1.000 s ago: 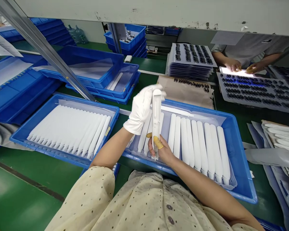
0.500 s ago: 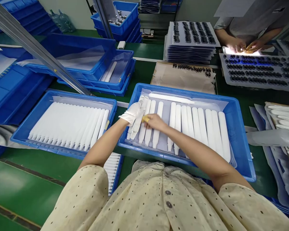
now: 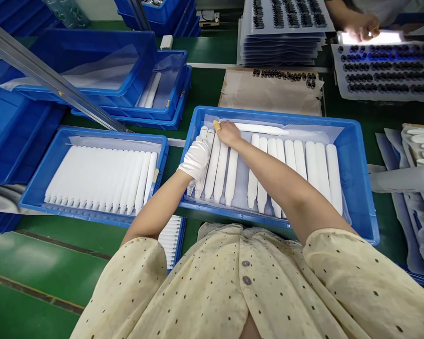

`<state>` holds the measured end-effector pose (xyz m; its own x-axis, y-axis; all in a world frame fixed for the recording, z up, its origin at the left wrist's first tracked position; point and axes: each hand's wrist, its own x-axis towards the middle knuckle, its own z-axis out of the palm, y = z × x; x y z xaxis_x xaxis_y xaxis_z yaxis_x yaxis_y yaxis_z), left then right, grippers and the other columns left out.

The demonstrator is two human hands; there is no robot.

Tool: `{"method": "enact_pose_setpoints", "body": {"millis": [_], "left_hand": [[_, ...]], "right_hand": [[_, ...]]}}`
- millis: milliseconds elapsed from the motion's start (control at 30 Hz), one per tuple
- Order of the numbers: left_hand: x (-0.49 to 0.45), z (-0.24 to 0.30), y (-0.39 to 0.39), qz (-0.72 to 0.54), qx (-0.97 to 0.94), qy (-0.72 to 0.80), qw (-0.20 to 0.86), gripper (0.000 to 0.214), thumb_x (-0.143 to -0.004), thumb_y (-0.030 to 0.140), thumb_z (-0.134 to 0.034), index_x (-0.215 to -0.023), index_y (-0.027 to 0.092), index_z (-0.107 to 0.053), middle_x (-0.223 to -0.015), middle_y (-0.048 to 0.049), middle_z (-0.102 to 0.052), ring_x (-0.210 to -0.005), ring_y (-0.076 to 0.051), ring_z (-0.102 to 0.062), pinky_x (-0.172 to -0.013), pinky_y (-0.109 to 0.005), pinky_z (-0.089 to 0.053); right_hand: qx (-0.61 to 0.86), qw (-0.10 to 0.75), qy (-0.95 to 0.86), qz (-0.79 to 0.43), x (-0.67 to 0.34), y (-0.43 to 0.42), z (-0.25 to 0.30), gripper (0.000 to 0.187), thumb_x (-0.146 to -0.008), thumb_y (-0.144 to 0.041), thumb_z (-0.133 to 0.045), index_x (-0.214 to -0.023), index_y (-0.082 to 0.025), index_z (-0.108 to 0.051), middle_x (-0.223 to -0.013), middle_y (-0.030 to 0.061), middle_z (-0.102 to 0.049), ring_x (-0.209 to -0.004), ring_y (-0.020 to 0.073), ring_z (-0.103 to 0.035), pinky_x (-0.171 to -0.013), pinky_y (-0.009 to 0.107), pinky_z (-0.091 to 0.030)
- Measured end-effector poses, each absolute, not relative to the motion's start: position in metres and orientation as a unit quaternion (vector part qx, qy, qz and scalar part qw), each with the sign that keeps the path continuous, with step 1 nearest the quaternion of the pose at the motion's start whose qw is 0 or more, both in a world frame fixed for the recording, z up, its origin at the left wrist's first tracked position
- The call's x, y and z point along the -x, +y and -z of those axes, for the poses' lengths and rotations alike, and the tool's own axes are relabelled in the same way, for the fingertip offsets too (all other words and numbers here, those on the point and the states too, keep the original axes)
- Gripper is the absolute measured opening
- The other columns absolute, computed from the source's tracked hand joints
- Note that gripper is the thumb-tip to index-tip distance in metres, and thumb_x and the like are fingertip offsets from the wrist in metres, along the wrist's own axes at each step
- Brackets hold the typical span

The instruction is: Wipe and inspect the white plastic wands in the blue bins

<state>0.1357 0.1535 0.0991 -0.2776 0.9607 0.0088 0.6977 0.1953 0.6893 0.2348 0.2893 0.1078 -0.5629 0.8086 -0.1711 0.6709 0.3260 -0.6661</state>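
Observation:
Long white plastic pieces [image 3: 232,176] with narrowed lower ends lie side by side on a translucent sheet in a blue tray [image 3: 365,188] before me. My left hand [image 3: 197,157], in a white glove, is closed around one of the leftmost pieces, which shows small dark marks. Yellow covers a fingertip of my right hand [image 3: 229,133]. Its fingers are bent together at the far ends of the neighbouring pieces; whatever they grip is hidden. Another white piece [image 3: 261,128] lies crosswise along the tray's far side.
A second blue tray [image 3: 92,214] of white pieces stands left. Stacked blue trays [image 3: 137,101] and a slanted metal post [image 3: 56,77] are behind it. Black parts lie on a sheet stack [image 3: 282,49]. A co-worker's hand [image 3: 363,27] is at a lit panel at far right.
My right hand has moved away from me to the far ends of the pieces. My left hand has dropped slightly, and its piece now lies more in line with the row. The view has tilted down.

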Motion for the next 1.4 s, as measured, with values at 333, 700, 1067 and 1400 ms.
{"method": "enact_pose_setpoints", "body": {"millis": [333,700,1067,1400], "left_hand": [[-0.168,-0.145,0.133,-0.474,-0.392,0.462,0.639,0.060,-0.080,0.046,-0.086,-0.131,0.018,-0.069,-0.119,-0.0153,-0.077,-0.116,-0.033,-0.074,-0.103,-0.053,-0.061],[-0.200,-0.231,0.167,-0.602,-0.253,0.416,0.632,0.032,-0.112,0.019,-0.037,-0.127,0.014,-0.065,-0.106,-0.0086,-0.077,-0.111,-0.021,-0.072,-0.092,-0.037,-0.067],[-0.212,-0.162,0.156,-0.563,-0.456,0.448,0.524,0.067,-0.068,0.050,-0.096,-0.120,0.013,-0.075,-0.122,-0.0146,-0.078,-0.125,-0.039,-0.069,-0.108,-0.049,-0.058],[-0.217,-0.172,0.148,-0.656,-0.254,0.424,0.571,0.049,-0.098,0.060,-0.064,-0.123,0.019,-0.071,-0.093,-0.0044,-0.074,-0.054,-0.007,-0.057,-0.050,-0.020,-0.048]], "right_hand": [[0.286,0.370,-0.775,-0.424,-0.312,0.249,-0.166,0.070,-0.109,-0.065,-0.015,-0.130,-0.022,-0.066,-0.141,0.0078,-0.059,-0.141,0.0238,-0.054,-0.118,0.049,-0.043],[0.307,0.184,-0.476,-0.803,-0.377,0.177,-0.167,0.052,-0.105,-0.057,-0.033,-0.103,-0.019,-0.068,-0.088,0.0067,-0.071,-0.090,0.0262,-0.073,-0.074,0.039,-0.059],[0.263,0.337,-0.428,-0.796,-0.370,0.167,-0.135,0.066,-0.056,-0.048,-0.097,-0.107,-0.027,-0.062,-0.093,-0.0027,-0.071,-0.087,0.0176,-0.065,-0.081,0.031,-0.056],[0.292,0.415,-0.449,-0.735,-0.382,0.182,-0.132,0.060,-0.080,-0.053,-0.081,-0.133,-0.032,-0.060,-0.097,0.0007,-0.069,-0.087,0.0192,-0.064,-0.089,0.039,-0.059]]}}
